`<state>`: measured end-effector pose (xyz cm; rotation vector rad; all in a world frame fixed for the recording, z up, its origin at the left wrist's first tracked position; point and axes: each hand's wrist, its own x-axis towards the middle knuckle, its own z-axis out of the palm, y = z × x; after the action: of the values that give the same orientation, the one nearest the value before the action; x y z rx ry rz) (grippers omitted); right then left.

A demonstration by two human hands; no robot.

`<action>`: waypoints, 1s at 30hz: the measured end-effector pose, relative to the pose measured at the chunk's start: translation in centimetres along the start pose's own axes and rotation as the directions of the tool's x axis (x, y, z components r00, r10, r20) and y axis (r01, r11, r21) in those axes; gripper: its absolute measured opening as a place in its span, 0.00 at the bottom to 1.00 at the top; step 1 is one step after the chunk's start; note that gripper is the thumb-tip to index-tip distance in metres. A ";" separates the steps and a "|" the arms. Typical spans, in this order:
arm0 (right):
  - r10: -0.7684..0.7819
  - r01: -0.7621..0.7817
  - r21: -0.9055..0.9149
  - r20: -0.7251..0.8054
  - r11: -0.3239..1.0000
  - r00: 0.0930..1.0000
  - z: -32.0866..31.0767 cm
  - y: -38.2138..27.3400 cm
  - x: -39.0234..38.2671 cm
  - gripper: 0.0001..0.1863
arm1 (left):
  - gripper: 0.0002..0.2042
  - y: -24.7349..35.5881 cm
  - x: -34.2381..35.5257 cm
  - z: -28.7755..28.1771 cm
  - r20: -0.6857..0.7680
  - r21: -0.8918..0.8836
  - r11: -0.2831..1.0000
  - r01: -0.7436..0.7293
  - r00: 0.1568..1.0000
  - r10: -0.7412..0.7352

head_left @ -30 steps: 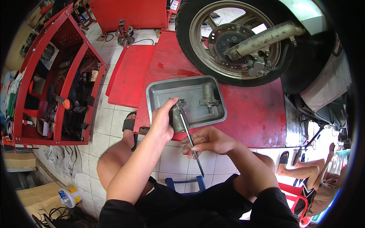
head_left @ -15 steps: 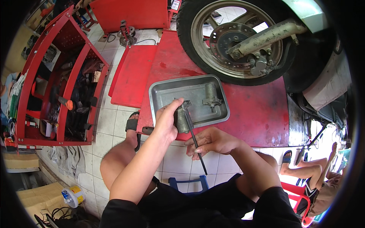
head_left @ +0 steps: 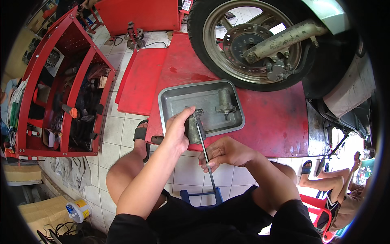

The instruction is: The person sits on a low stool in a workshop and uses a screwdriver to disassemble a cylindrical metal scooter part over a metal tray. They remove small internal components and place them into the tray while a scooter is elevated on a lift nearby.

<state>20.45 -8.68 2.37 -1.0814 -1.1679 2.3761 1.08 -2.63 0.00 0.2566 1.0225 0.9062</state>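
Observation:
My left hand is closed around a grey cylindrical metal part that looks like a starter motor, held over the near edge of a metal tray. A long thin metal rod tool slants from the flanged end of that motor down toward my lap. The fingers of my right hand pinch this rod around its middle. Whether its tip sits on a bolt is too small to tell. Inside the tray, at its right side, a second similar motor stands with its shaft pointing toward me.
The tray rests on a red platform. A motorcycle front wheel with a brake disc stands just behind it. A red tool cart is at the left, a blue stool below my hands. Another person sits at the right.
The rod has turned in my right hand; its lower end has swung slightly left and it now looks shinier. My left hand and the motor have barely moved.

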 end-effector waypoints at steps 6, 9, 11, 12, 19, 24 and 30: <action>-0.040 0.037 -0.152 -0.021 0.988 0.999 -0.5 0.8 0.6 0.19 | 0.17 -0.1 0.1 -0.1 0.018 -0.018 1.000 0.006 1.000 -0.005; -0.055 0.050 -0.082 -0.057 0.995 0.997 -0.4 1.3 0.8 0.19 | 0.17 0.2 0.0 0.2 0.012 -0.007 1.000 0.004 1.000 -0.003; -0.089 0.088 -0.013 -0.045 0.996 0.995 0.3 0.7 0.7 0.20 | 0.17 0.1 0.1 -0.1 0.014 0.007 1.000 -0.003 1.000 0.003; -0.106 0.107 0.022 -0.040 0.994 0.994 0.6 0.5 0.6 0.20 | 0.17 -0.1 0.3 -0.4 0.017 0.000 1.000 0.009 1.000 -0.009; -0.080 0.081 0.016 -0.013 0.997 0.997 0.3 1.4 0.9 0.20 | 0.17 -0.3 0.2 -0.4 0.029 -0.011 0.999 0.036 0.999 -0.036; -0.040 0.041 0.019 -0.011 0.999 0.999 0.4 1.2 0.7 0.15 | 0.18 0.1 0.2 -0.4 0.023 -0.022 0.999 0.034 0.999 -0.033; -0.045 0.047 0.153 -0.015 0.987 0.999 0.5 1.4 1.1 0.21 | 0.18 0.2 0.2 -0.3 0.019 -0.031 0.999 0.016 1.000 -0.015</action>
<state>19.46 -9.30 0.91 -1.0062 -0.9769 2.3765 0.72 -2.43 -0.14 0.2298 0.9914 0.9036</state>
